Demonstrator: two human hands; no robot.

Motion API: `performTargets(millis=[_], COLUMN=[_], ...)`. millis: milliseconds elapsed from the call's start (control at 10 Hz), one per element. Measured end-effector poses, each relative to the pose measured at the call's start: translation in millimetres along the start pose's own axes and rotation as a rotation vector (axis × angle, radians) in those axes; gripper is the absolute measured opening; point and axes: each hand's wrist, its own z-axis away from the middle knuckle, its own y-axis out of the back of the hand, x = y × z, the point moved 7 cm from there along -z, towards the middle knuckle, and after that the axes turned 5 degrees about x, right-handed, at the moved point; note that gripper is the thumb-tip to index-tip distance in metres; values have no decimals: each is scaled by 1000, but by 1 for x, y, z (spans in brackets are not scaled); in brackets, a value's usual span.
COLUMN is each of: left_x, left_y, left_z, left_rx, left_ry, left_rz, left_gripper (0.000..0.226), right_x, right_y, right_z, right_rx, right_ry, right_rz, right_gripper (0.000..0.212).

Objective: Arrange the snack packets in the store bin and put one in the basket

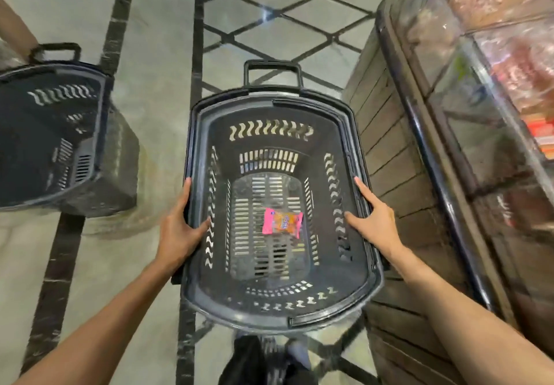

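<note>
A dark plastic shopping basket [277,101] fills the middle of the head view, seen from above. One pink and orange snack packet [282,222] lies flat on its slotted floor. My left hand [180,226] holds the basket's left rim, thumb hooked inside and fingers along the outer edge. My right hand [373,217] holds the right rim the same way, thumb over the inner wall and index finger stretched along the top. The store bin [491,91] with clear panels and blurred snack packets stands to the right.
A second dark basket [57,145] sits on the tiled floor at the left, a person's arm [15,31] above it. The bin's wooden slatted base [389,157] presses close to my basket's right side. Dark shoes [269,360] show below the basket.
</note>
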Motion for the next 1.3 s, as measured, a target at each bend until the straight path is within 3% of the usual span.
performTargets(millis=[400, 700, 900, 1000, 1100, 1200, 1300], left_x=[-93, -118, -109, -108, -78, -1, 89], left_y=[-141, -164, -164, -155, -131, -97, -50], left_z=[-61, -57, -59, -63, -75, -105, -134], left_rx=[33, 0, -138, -252, -229, -177, -107], left_ry=[54, 141, 237, 296, 241, 18, -211], left_rz=[-26, -73, -118, -275, -445, -466, -496], left_gripper=[88, 89, 94, 90, 79, 71, 62], right_x=[116, 136, 141, 128, 89, 24, -63], right_y=[-91, -109, -115, -100, -73, -38, 14], right_z=[-102, -110, -107, -109, -112, -125, -133], right_rx=[-27, -73, -266, -252, -183, -104, -4], right_ry=[59, 64, 16, -4, 110, 224, 318], right_rz=[61, 64, 217, 368, 437, 384, 294], right_gripper=[83, 83, 80, 72, 63, 57, 81])
